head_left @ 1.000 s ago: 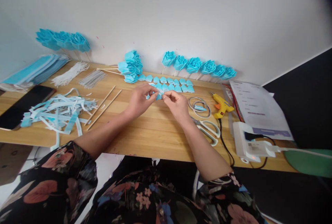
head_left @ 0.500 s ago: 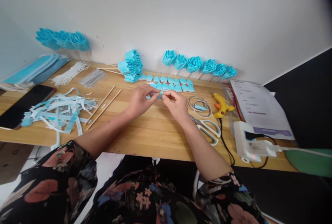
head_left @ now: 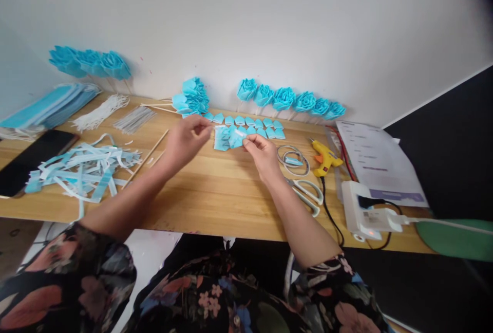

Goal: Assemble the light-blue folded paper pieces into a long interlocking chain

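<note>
My right hand [head_left: 262, 152] pinches a small light-blue folded piece [head_left: 230, 137] above the wooden table [head_left: 215, 194]. My left hand [head_left: 185, 140] is closed in a pinch a little to the left of the piece, fingertips near its left edge; whether it holds a thin strip or tape I cannot make out. Just behind the hands lie two rows of small blue folded petals [head_left: 254, 125]. A bundle of blue petals on sticks [head_left: 191, 99] lies behind my left hand.
Finished blue paper roses [head_left: 287, 99] lean on the wall, more of these roses [head_left: 88, 61] at left. Blue strip offcuts [head_left: 77, 166], wooden sticks [head_left: 148, 150], a phone [head_left: 29, 161], scissors [head_left: 308, 194], a tape ring [head_left: 293, 157], a yellow glue gun [head_left: 323, 155], papers [head_left: 375, 161] and a white power strip [head_left: 365, 217] lie around.
My hands were together on the blue piece; now my left hand has pulled away to the left and the piece looks unfolded wider. The view has shifted slightly.
</note>
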A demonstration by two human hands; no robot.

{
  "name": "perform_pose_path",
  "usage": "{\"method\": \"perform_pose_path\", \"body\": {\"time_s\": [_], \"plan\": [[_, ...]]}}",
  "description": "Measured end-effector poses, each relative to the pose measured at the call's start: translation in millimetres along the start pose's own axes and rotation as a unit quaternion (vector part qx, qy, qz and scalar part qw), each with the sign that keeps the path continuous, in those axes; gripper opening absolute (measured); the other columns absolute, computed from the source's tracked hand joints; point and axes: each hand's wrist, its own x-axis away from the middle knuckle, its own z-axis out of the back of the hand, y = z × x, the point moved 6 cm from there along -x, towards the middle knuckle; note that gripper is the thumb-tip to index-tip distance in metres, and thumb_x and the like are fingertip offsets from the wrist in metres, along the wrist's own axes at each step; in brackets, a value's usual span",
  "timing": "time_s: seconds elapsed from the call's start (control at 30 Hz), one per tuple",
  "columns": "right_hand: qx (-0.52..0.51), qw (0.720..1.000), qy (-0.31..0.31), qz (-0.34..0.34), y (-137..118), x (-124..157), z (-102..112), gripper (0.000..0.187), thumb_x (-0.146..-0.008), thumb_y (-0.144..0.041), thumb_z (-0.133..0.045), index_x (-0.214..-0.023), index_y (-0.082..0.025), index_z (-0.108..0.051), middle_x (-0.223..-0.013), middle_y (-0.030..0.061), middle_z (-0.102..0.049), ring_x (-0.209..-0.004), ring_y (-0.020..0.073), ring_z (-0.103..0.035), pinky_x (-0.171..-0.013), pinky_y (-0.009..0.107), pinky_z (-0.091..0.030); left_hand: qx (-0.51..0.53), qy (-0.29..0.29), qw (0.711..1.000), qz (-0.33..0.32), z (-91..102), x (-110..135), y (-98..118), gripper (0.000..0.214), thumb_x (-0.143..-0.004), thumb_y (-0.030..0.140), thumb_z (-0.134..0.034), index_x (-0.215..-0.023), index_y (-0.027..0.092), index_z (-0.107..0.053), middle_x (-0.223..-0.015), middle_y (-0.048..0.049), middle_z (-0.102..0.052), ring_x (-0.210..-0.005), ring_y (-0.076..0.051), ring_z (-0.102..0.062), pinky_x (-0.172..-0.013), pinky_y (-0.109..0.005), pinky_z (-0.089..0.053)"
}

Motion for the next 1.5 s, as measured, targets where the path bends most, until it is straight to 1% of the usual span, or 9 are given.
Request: {"method": "perform_pose_path", "body": {"time_s": [0.23, 0.37, 0.47, 0.53, 0.67, 0.83, 1.1, 1.37, 1.5], "plan": [[-0.049, 0.998, -0.018, -0.03, -1, 1, -4, 0.021, -0.072, -0.042, -0.071, -0.073, -0.021, -0.066, -0.068, -0.0019, -0.061, -0.07, 0.0142, -0.056, -0.075, 0.029, -0.046, -0.255, 0.018, 0.963, 0.083, 127.3, 33, -86, 0.023, -0.082, 0.037, -0.058, -0.064, 0.023, -0.06, -0.063, 0.0007, -0.055, -0.065, -0.018, -0.052, -0.063, -0.031, -0.033], [-0.054, 0.997, -0.037, -0.032, -1, 3, -7, 0.022, -0.071, -0.042, -0.072, -0.072, -0.021, -0.065, -0.067, -0.0021, -0.062, -0.068, 0.0137, -0.056, -0.075, 0.03, -0.047, -0.274, 0.048, 0.96, 0.034, 149.0, 47, -114, 0.014, -0.078, 0.038, -0.065, -0.07, 0.027, -0.063, -0.071, -0.0027, -0.051, -0.086, -0.027, -0.058, -0.07, -0.034, -0.036], [-0.05, 0.997, -0.055, -0.026, 0, 3, -10, 0.023, -0.071, -0.043, -0.072, -0.072, -0.021, -0.066, -0.067, -0.0019, -0.062, -0.068, 0.0138, -0.057, -0.076, 0.03, -0.048, -0.225, 0.053, 0.972, -0.05, 121.7, 43, -91, 0.026, -0.08, 0.038, -0.065, -0.103, 0.029, -0.069, -0.099, -0.0035, -0.062, -0.113, -0.035, -0.054, -0.094, -0.044, -0.039], [-0.04, 0.997, -0.066, -0.022, 0, 4, -11, 0.023, -0.071, -0.043, -0.071, -0.073, -0.021, -0.066, -0.068, -0.0016, -0.063, -0.069, 0.0141, -0.057, -0.076, 0.03, -0.049, -0.151, 0.021, 0.987, -0.05, 89.1, 33, -67, 0.031, -0.083, 0.042, -0.067, -0.11, 0.027, -0.068, -0.108, -0.0038, -0.067, -0.106, -0.03, -0.058, -0.096, -0.046, -0.042], [-0.018, 0.996, -0.088, -0.013, -1, 5, -13, 0.023, -0.074, -0.043, -0.07, -0.074, -0.02, -0.068, -0.07, -0.0008, -0.064, -0.07, 0.0144, -0.058, -0.073, 0.029, -0.048, 0.075, -0.14, 0.986, 0.041, 10.1, 15, -27, 0.03, -0.089, 0.047, -0.063, -0.101, 0.022, -0.072, -0.103, -0.0061, -0.074, -0.092, -0.022, -0.066, -0.082, -0.036, -0.052], [-0.007, 0.995, -0.101, -0.001, -1, 6, -14, 0.024, -0.076, -0.044, -0.07, -0.075, -0.02, -0.069, -0.07, -0.0009, -0.064, -0.07, 0.0139, -0.057, -0.072, 0.028, -0.047, 0.234, -0.188, 0.949, 0.093, -40.1, 4, -5, 0.021, -0.084, 0.038, -0.065, -0.085, 0.018, -0.07, -0.085, -0.0047, -0.073, -0.08, -0.018, -0.066, -0.077, -0.032, -0.052], [-0.048, 0.994, -0.093, -0.02, -1, 5, -14, 0.031, -0.075, -0.047, -0.072, -0.092, -0.021, -0.075, -0.082, 0.0008, -0.072, -0.075, 0.0147, -0.062, -0.077, 0.03, -0.052, 0.291, -0.18, 0.93, 0.135, -53.1, 2, -5, 0.017, -0.077, 0.032, -0.068, -0.071, 0.017, -0.062, -0.067, -0.0001, -0.063, -0.063, -0.013, -0.057, -0.066, -0.029, -0.048], [-0.03, 0.997, -0.073, 0.014, 1, 2, -11, 0.025, -0.074, -0.045, -0.073, -0.081, -0.021, -0.073, -0.075, -0.0003, -0.07, -0.072, 0.0143, -0.061, -0.076, 0.03, -0.051, 0.296, -0.177, 0.929, 0.137, -55.1, 4, -5, 0.019, -0.076, 0.035, -0.068, -0.07, 0.017, -0.064, -0.066, -0.0012, -0.063, -0.063, -0.013, -0.056, -0.066, -0.029, -0.048], [-0.02, 0.999, -0.044, 0.021, -1, 1, -8, 0.025, -0.075, -0.045, -0.071, -0.08, -0.02, -0.072, -0.073, -0.0005, -0.069, -0.072, 0.015, -0.061, -0.075, 0.03, -0.051, 0.264, -0.087, 0.954, 0.108, -42.0, 4, -4, 0.017, -0.083, 0.035, -0.06, -0.077, 0.018, -0.062, -0.069, -0.0017, -0.062, -0.065, -0.014, -0.055, -0.065, -0.029, -0.047]]}}
